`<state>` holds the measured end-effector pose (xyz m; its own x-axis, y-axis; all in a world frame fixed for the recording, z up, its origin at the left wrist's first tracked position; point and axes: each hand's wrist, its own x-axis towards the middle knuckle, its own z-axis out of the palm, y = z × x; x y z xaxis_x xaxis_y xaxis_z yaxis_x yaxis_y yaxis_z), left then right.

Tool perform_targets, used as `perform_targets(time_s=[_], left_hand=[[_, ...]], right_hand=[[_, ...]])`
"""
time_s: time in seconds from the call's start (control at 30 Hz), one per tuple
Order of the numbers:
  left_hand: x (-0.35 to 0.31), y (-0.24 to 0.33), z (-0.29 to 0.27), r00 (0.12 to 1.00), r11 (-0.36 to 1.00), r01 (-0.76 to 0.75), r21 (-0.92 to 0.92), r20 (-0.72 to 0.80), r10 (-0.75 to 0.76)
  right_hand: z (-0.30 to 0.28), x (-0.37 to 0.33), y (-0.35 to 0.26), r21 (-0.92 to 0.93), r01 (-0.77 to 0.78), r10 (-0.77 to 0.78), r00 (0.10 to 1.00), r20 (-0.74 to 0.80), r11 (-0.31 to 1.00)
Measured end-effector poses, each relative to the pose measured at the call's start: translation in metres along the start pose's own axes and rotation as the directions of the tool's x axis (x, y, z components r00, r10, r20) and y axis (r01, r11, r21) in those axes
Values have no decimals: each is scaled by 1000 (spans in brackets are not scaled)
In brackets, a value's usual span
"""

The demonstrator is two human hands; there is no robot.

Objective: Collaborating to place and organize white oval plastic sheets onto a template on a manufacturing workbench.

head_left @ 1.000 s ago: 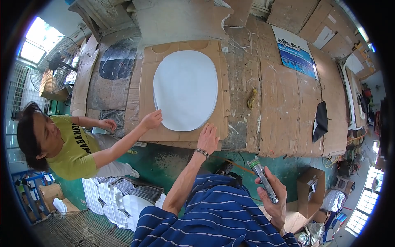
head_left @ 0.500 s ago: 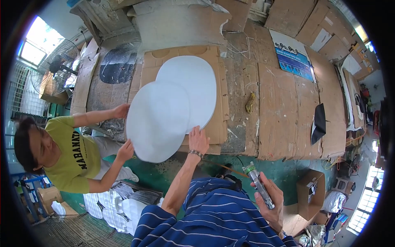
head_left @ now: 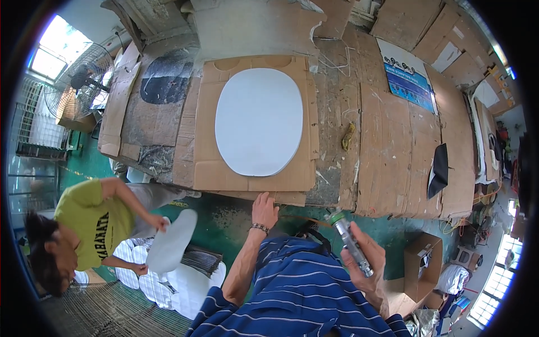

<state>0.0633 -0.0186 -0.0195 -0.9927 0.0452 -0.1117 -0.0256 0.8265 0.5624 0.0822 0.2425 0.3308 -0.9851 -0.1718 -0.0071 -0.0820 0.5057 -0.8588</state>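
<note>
Lying flat a little above the middle of the frame, the oval [head_left: 259, 121] is smooth, white and round-cornered, with a thin edge showing at its lower right. Near the centre right of the lower half, the right hand [head_left: 368, 259] is wrapped around a tool [head_left: 351, 244], slim and silvery with a green end. Just below the oval, the left hand [head_left: 264, 210] is loosely open, fingertips at the table's near edge; whether they touch it I can't tell.

The tool slants, its green end toward the upper left and its other end toward the lower right. The oval's long axis runs nearly straight up and down the frame.

Under the oval sits a brown board [head_left: 205, 168], on a table [head_left: 387, 168] covered in stained, scuffed cardboard. A blue-and-white card [head_left: 409, 84] lies at upper right, a black piece [head_left: 438, 168] at right. At lower left, a co-worker [head_left: 84, 224] grips a white sheet [head_left: 175, 241] in both hands. The floor [head_left: 224, 210] is green; a fan [head_left: 78, 81] stands at upper left.
</note>
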Motion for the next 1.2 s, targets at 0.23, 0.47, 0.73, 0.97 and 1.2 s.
perform_targets(time_s=[0.23,0.47,0.73,0.97,1.2], left_hand=[[-7,-13,4,998,999,35,-31,51,-33],[-4,-11,2,996,999,34,-15,87,-33],[-7,-15,6,998,999,29,-29,51,-27],[-11,-18,5,998,998,22,-61,60,-18],[-13,-15,4,992,996,68,-66,112,-60]], right_hand=[[-25,-25,10,-17,-158,157,987,-34,987],[-12,-13,8,9,-92,89,979,181,996],[-14,2,20,-1,68,-68,995,-72,998],[-31,-34,24,-30,-110,113,989,99,993],[-21,-23,21,22,-36,38,998,-53,999]])
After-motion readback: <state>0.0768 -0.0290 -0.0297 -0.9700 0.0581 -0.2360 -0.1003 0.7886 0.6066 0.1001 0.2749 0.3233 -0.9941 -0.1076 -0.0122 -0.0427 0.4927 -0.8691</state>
